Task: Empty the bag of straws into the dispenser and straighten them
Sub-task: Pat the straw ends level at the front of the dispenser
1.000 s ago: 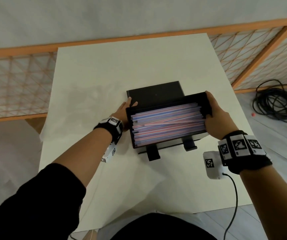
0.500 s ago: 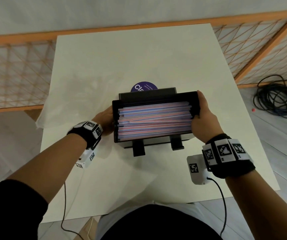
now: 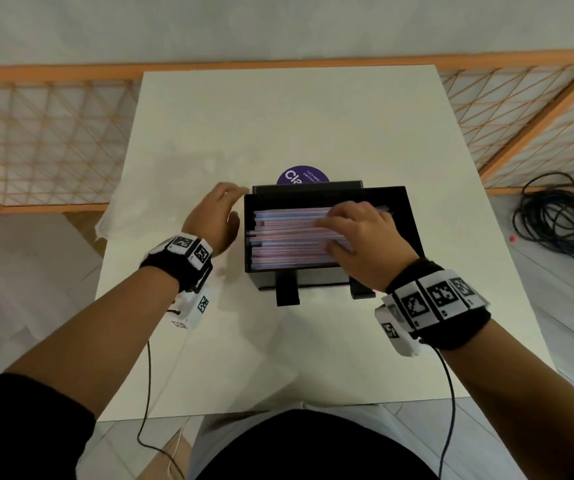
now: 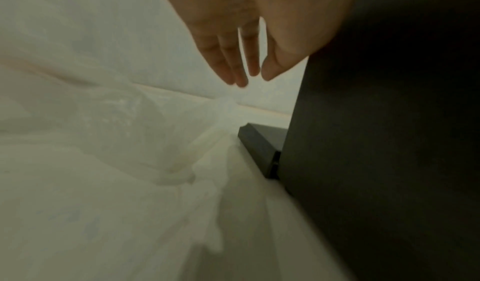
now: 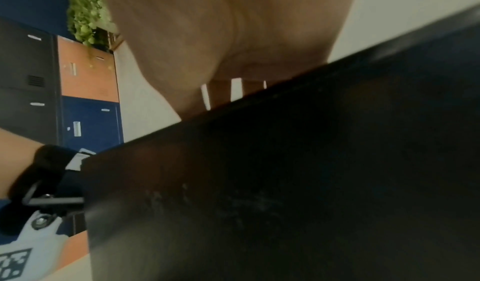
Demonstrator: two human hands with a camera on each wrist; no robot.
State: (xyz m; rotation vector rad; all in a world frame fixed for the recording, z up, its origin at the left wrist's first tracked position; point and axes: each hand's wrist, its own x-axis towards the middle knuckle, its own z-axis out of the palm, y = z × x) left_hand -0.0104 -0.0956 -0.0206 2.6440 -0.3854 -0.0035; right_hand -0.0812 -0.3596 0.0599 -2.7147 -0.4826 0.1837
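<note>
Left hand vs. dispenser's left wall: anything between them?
Nothing solid. In the head view the left hand sits just beside the dispenser, a narrow gap between. The left wrist view shows the clear bag on the table below.

Matt black dispenser [image 3: 327, 275], crinkled clear plastic bag [image 4: 135, 133], smooth white table [image 3: 313, 116]

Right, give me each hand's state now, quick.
Left hand: open, fingers straight, beside the dispenser's left wall, holding nothing.
Right hand: open, fingers spread flat on the straws.
</note>
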